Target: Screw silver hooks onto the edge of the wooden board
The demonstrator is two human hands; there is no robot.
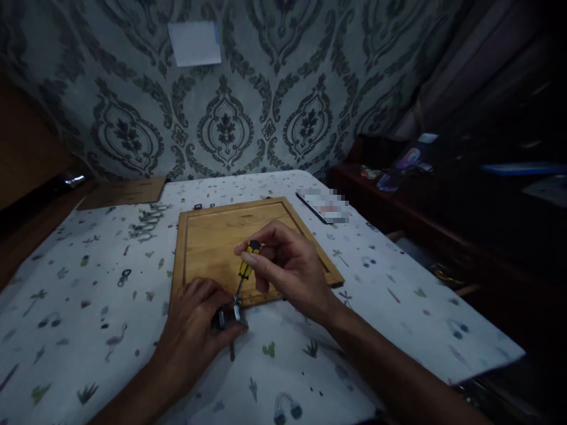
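Observation:
A wooden board (221, 239) with a grooved border lies flat on the table. My right hand (287, 265) pinches a small yellow-and-black screwdriver (245, 268) by its handle, the shaft tilted down toward the board's near edge. At the shaft's tip is a shiny metal fitting (229, 317), sitting against that edge. My left hand (199, 313) grips the fitting between thumb and fingers, with some fingers resting on the board's near left corner. The exact kind of the fitting, and whether the tip sits in a screw, cannot be made out.
Several metal pieces (148, 223) lie in a row left of the board. Behind them is a flat brown sheet (124, 192). A flat, dark-edged object (321, 206), partly blurred, lies to the right. The patterned tablecloth (398, 319) reaches the table's right edge, beside dark furniture (367, 224).

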